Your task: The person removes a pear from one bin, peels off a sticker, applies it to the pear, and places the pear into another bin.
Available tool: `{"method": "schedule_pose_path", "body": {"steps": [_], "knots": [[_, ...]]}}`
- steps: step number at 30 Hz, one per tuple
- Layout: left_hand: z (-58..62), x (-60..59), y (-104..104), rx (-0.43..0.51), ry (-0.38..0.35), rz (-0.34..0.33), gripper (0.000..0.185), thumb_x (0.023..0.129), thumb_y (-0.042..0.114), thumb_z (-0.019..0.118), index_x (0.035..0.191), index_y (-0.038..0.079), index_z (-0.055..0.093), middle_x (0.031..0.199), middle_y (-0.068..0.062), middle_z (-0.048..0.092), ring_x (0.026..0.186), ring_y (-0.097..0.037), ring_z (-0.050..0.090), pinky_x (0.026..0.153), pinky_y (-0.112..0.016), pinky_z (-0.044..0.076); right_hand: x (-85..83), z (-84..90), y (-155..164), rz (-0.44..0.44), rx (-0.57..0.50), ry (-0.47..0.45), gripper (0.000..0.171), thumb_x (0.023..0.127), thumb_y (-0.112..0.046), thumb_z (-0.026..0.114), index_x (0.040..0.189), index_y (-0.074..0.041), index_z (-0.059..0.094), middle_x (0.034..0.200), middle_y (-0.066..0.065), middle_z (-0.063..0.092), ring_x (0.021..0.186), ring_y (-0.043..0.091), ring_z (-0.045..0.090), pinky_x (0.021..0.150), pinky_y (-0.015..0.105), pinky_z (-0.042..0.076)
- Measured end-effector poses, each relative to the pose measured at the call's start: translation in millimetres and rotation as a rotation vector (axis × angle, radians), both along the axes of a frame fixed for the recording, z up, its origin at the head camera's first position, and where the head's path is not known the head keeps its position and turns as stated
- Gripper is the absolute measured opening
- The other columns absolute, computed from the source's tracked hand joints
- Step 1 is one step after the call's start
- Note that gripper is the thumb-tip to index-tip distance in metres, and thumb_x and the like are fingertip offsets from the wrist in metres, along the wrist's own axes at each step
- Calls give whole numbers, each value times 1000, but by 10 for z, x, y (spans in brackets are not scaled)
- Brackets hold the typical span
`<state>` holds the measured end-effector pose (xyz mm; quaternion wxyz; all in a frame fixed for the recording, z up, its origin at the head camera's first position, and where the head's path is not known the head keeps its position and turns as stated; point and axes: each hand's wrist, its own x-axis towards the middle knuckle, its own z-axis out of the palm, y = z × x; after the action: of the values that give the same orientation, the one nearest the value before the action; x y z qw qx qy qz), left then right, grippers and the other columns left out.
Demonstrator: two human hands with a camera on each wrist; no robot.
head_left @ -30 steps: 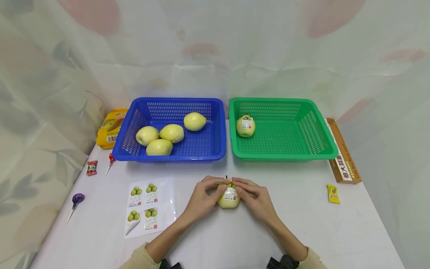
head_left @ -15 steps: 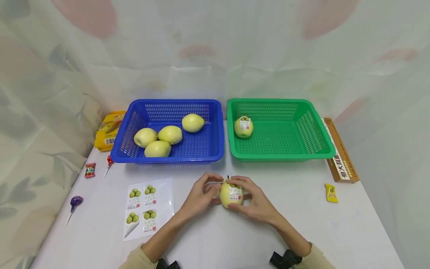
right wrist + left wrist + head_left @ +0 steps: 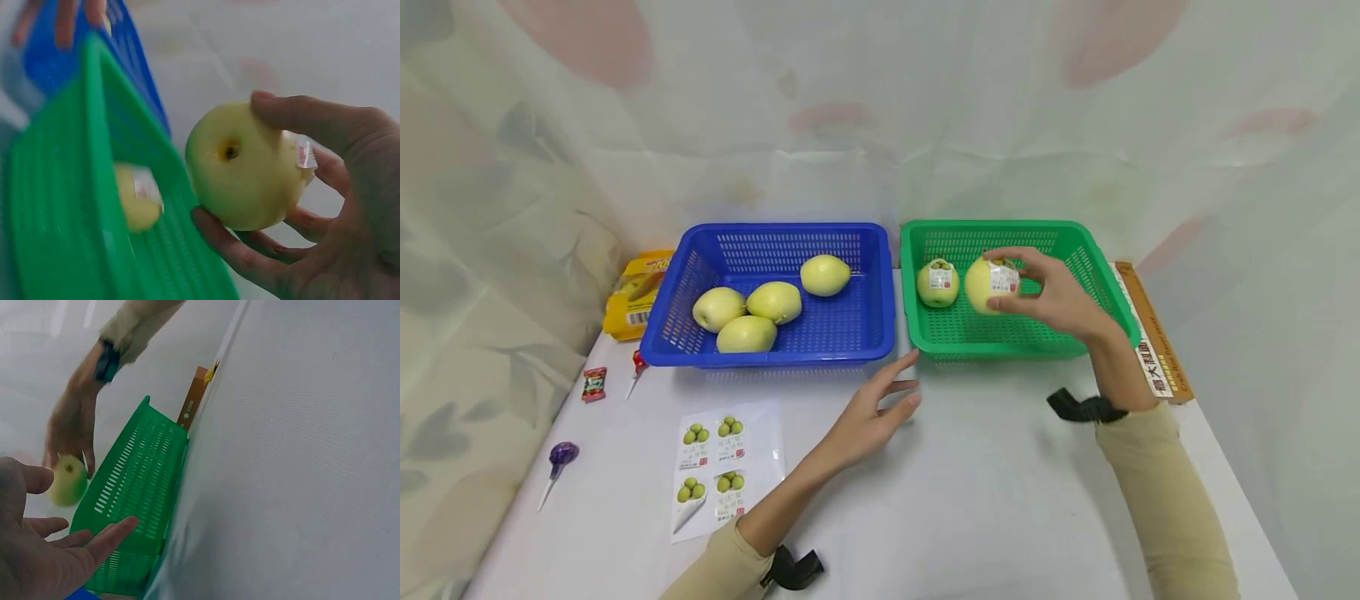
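My right hand point(image 3: 1052, 292) grips a pale yellow-green pear point(image 3: 240, 169) between thumb and fingers, over the green basket point(image 3: 1000, 348). A white label with a pear picture is stuck on the held pear's side. Left of it, inside the same basket, sits another labelled pear point(image 3: 938, 285). My left hand point(image 3: 868, 421) holds nothing and hovers over the table in front of the baskets, its fingers extended. In the left wrist view the left hand's fingers point(image 3: 112, 540) overlap the green basket.
Several unlabelled pears point(image 3: 748, 333) lie in the blue basket point(image 3: 775, 358). A sheet of pear stickers point(image 3: 763, 442) lies at front left. Lollipops point(image 3: 563, 454), a red candy point(image 3: 594, 383) and a yellow packet point(image 3: 640, 296) are at left. A brown box point(image 3: 1157, 342) stands right of the green basket.
My right hand has carried the labelled pear from the table's front up and right over the green basket. My left hand has let go of the pear and moved slightly forward.
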<state>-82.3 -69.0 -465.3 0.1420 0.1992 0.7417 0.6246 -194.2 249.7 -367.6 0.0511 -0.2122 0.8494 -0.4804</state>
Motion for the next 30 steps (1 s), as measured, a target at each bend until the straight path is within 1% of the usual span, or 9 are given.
{"method": "schedule_pose_path", "body": {"steps": [5,8,10,12,15,21,25,28,30], "knots": [[5,-21,24,-20,0,-20,67,113,30,58,173,22,29,180,-1,29,155,-39,51,115,-60,56,-671,-136,170,-40,149,-190,64,100,-17,81,158,-13,54,172,15,39,126,39,62,90,35,61],[1,-27,22,-28,5,-23,66,113,30,58,172,24,31,180,-1,29,155,-38,51,115,-60,57,-899,-294,211,-24,170,-282,67,100,-17,81,159,-12,52,175,17,33,110,36,68,90,45,64],[-4,-31,18,-28,8,-27,65,113,29,59,172,25,31,180,-3,29,155,-38,51,115,-59,57,-987,-392,211,-11,189,-311,67,100,-17,80,160,-12,51,176,18,30,111,34,68,94,51,63],[-15,-35,19,-26,7,-31,65,113,29,59,172,26,32,180,-3,29,155,-37,51,115,-58,57,-1036,-470,192,-1,183,-341,67,100,-16,80,160,-13,51,178,17,29,121,37,65,100,58,61],[-29,-38,27,-18,3,-39,64,113,29,58,172,25,32,180,-3,29,155,-38,50,114,-56,58,-1061,-552,152,-6,194,-359,67,100,-14,79,161,-12,51,177,18,29,130,38,59,101,60,59],[-42,-27,44,-26,0,-35,64,113,31,59,172,21,33,179,0,32,155,-34,51,113,-53,60,-1072,-623,83,-29,196,-359,71,98,-16,82,162,-15,51,174,18,33,112,29,62,97,53,60],[-33,-15,46,-37,-1,-29,64,113,32,59,171,22,34,178,1,34,155,-32,52,112,-52,60,-1096,-631,50,-12,212,-347,74,98,-16,82,164,-16,48,173,19,34,112,31,60,95,53,60],[-25,-5,44,-41,-2,-24,63,113,33,59,171,27,35,178,2,34,154,-30,53,112,-52,60,-1113,-631,34,7,226,-342,75,99,-15,81,165,-14,45,174,20,32,120,37,58,97,58,58],[-19,-1,42,-42,-5,-19,62,113,33,59,170,31,36,177,3,35,154,-29,53,111,-51,61,-1123,-627,31,21,241,-337,77,99,-15,80,166,-13,43,176,22,28,133,43,52,105,63,54]]}}
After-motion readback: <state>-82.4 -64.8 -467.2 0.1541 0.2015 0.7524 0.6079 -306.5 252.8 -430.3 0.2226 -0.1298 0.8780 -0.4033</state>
